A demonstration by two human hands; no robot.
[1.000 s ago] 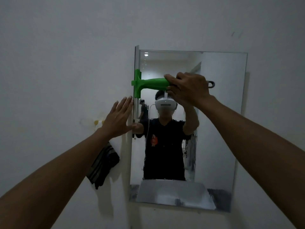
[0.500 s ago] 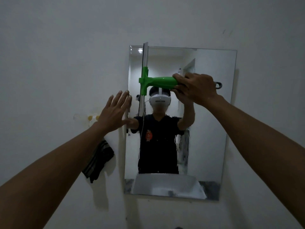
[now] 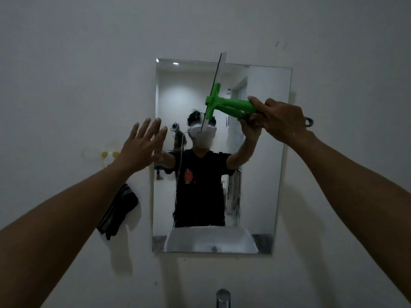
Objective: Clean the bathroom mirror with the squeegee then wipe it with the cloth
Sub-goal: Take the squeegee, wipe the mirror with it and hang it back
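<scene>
Right hand [image 3: 281, 121] wraps the light, rigid green squeegee [image 3: 231, 106] by its handle, frame centre; left hand [image 3: 142, 147] spread flat.

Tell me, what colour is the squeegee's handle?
Bright green, clearest in the head view: the squeegee handle is gripped by the right hand.

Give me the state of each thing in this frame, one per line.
squeegee: gripped by the handle, blade tilted, over the upper middle of the mirror.
right hand: curled round the squeegee handle.
left hand: fingers straight and spread, at the mirror's left edge.
mirror: on the wall, streaked lower right.
cloth: hanging on the wall left of the mirror, untouched.
tap: no water visible.
</scene>
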